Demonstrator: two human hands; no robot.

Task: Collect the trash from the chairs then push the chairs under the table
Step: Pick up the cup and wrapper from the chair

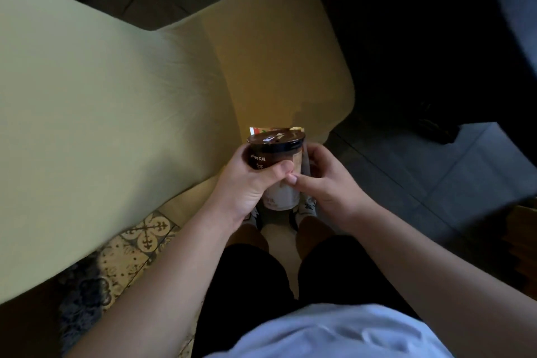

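- Lidded cup (pixel 277 166), dark brown lid and band up top, pale body below, held upright in front of the body between both hands.
- Left hand (pixel 250 183) wrapped round the cup's left side, thumb curled across the front; grip closed firmly on the cup.
- Right hand (pixel 328 180) against the cup's right side, fingers curled, thumb tip meeting the left thumb on the cup's front; grip closed on the cup too.
- Small flat piece with white, red and yellow print (pixel 263 129) peeking out just behind the lid; cannot tell what it is or whether it touches the cup.
- Yellow chair (pixel 276 52) directly ahead, seat just beyond the cup and bare where visible.
- Pale yellow-green surface (pixel 87 110) stretching along the left, its edge beside the chair.
- Patterned floor tiles (pixel 145 235) showing below the surface's edge; dark plain tiles (pixel 436 183) to the right.
- Black shorts (pixel 247 285), white shirt (pixel 334 331) and feet in socks at the bottom.
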